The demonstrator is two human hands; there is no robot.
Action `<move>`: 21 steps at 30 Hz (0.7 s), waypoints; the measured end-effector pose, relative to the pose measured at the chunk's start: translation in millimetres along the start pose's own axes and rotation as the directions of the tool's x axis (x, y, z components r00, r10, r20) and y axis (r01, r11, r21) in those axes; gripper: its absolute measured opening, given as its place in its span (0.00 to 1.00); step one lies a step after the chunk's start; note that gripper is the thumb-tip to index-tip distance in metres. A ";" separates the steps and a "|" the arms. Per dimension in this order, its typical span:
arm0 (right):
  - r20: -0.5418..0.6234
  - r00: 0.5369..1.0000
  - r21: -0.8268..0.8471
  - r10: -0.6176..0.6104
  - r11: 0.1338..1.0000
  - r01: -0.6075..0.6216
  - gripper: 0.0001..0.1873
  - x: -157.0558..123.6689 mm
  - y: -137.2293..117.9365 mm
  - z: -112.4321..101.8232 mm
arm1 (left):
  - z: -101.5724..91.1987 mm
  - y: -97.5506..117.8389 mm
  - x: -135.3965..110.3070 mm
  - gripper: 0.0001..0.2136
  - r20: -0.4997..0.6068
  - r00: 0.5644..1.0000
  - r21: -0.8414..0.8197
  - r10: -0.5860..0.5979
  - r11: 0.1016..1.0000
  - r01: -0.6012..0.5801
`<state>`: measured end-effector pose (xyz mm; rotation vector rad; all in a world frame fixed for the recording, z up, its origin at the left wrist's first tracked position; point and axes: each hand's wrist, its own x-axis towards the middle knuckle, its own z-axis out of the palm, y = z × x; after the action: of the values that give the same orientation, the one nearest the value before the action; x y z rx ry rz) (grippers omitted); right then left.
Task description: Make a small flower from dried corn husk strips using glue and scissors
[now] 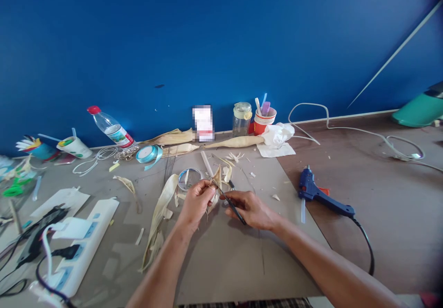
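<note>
The person's left hand [198,202] pinches a small dried husk piece [218,177] between thumb and fingers, near the middle of the table [221,271]. The right hand [254,210] is closed around a slim dark tool [236,210], whose tip reaches up to the husk piece; whether it is scissors or tweezers cannot be told. Just beyond the left hand lie a tape roll [189,179] and a translucent stick [206,163]; pale husk scraps [227,172] lie beyond the fingers. To the left of the left forearm stretches a long husk strip [159,222]. Farther left is a white power strip [92,241] with plugs in it. Well to the right, a blue glue gun [325,196] lies on its side. Along the blue wall [221,45] are a tilted plastic bottle [112,130], a blue ribbon spool [147,154], a clear jar [241,122] and red paper cups [263,123] beside crumpled white tissue [277,141].
</note>
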<state>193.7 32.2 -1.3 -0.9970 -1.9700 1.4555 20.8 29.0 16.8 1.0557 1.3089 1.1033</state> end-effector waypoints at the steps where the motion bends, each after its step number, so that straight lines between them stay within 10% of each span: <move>1: -0.002 1.000 -0.004 -0.004 1.000 0.004 0.14 0.0 -0.2 0.3 | 0.1 0.2 -0.1 0.05 0.005 1.000 0.000 -0.001 1.000 0.001; 21: -0.032 0.999 -0.037 0.031 0.999 -0.032 0.10 0.2 -4.1 4.1 | -3.1 -7.1 2.2 0.07 -0.010 1.000 0.028 0.006 1.000 -0.006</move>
<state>189.4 29.3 1.3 -1.0660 -1.9741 1.4156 17.6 29.9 9.4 1.0772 1.3333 1.0987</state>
